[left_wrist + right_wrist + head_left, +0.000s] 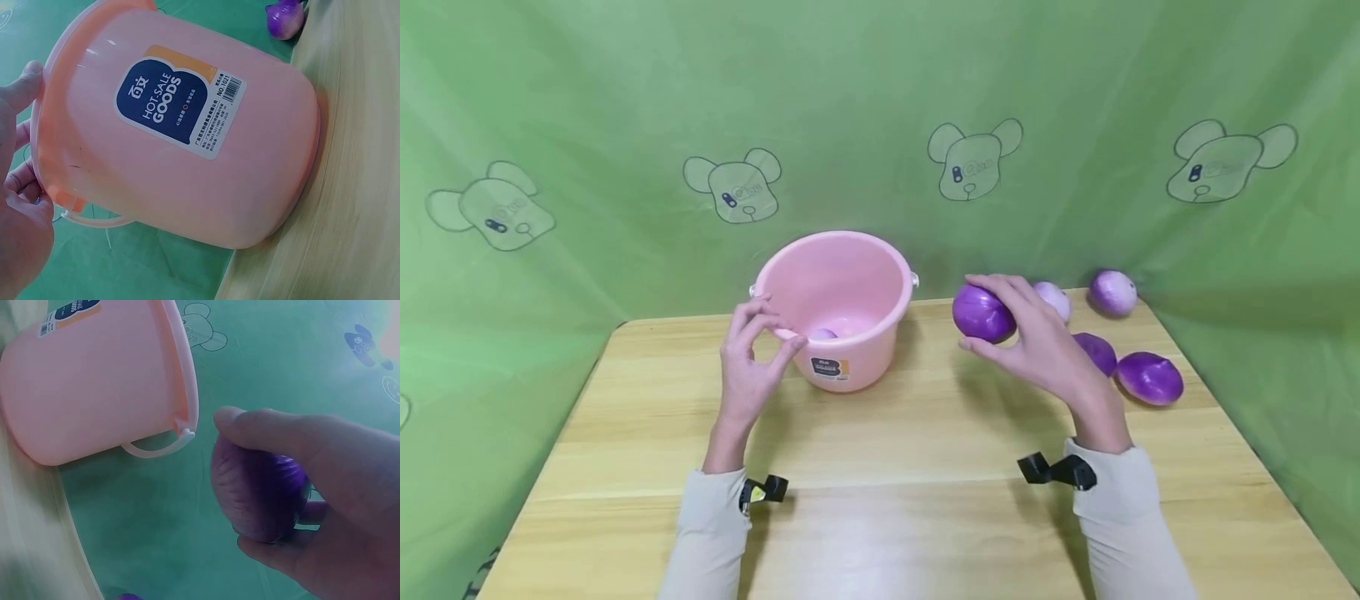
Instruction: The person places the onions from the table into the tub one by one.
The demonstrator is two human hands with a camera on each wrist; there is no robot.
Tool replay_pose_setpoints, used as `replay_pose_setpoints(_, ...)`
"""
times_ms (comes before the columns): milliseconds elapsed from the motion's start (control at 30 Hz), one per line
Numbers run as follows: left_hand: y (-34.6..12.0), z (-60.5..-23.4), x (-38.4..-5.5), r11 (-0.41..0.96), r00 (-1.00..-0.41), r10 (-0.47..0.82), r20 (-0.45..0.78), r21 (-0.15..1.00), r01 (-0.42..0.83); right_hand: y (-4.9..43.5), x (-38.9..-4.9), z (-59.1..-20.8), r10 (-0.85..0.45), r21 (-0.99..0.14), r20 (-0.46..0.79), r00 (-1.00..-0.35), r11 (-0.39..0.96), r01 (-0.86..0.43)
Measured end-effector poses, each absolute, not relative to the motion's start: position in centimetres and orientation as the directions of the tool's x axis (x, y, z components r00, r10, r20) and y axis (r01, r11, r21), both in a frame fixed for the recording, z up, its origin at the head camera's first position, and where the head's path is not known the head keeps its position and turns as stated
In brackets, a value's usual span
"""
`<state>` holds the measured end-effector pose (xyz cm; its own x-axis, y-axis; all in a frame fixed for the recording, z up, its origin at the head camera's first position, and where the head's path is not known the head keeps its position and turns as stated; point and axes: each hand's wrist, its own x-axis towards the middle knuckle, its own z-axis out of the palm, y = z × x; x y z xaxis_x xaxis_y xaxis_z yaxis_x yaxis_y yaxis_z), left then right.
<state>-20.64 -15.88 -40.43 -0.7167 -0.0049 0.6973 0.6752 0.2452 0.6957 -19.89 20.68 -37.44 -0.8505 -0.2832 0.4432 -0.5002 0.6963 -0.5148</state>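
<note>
A pink bucket (842, 367) stands upright on the table, a printed label on its front. My left hand (751, 360) pinches the bucket's left front rim between thumb and fingers, seen also in the left wrist view. Right of the bucket, my right hand (1037, 337) grips a glossy purple onion (982, 314), raised above the tabletop. The right wrist view has the thumb on one side of this onion (253, 490) and fingers on the other. Inside the bucket lies another pale purple onion (823, 334), mostly hidden by the front wall.
Several more purple onions lie at the table's right: a pale one (1054, 300) partly behind my right hand, one at the back corner (1113, 293), a darker one (1096, 353) and a pointed one (1150, 379). Green cloth (865, 108) hangs behind the wooden table (880, 450).
</note>
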Motion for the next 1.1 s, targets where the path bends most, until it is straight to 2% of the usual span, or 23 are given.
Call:
replay_pose_setpoints(367, -16.1, -40.1, -20.8, 0.254, -0.700, -0.019, 0.714, 0.680, 0.688, 19.2, -20.7, -35.5, -0.307, -0.522, 0.454, -0.837, 0.670, -0.529)
replay_pose_setpoints(633, -16.2, -40.2, -20.7, 0.246, -0.711, -0.021, 0.703, 0.693, 0.678, 18.3, -21.2, -34.7, -0.313, -0.540, 0.416, -0.854, 0.670, -0.509)
replay_pose_setpoints(900, -16.0, -40.3, -20.7, 0.252, -0.712, -0.013, 0.703, 0.691, 0.678, 17.2, -21.5, -34.2, -0.258, -0.565, 0.404, -0.878, 0.684, -0.462)
replay_pose_setpoints(1100, -15.8, -40.4, -20.6, 0.249, -0.713, -0.015, 0.701, 0.694, 0.676, 16.2, -22.1, -34.3, -0.287, -0.566, 0.434, -0.854, 0.651, -0.506)
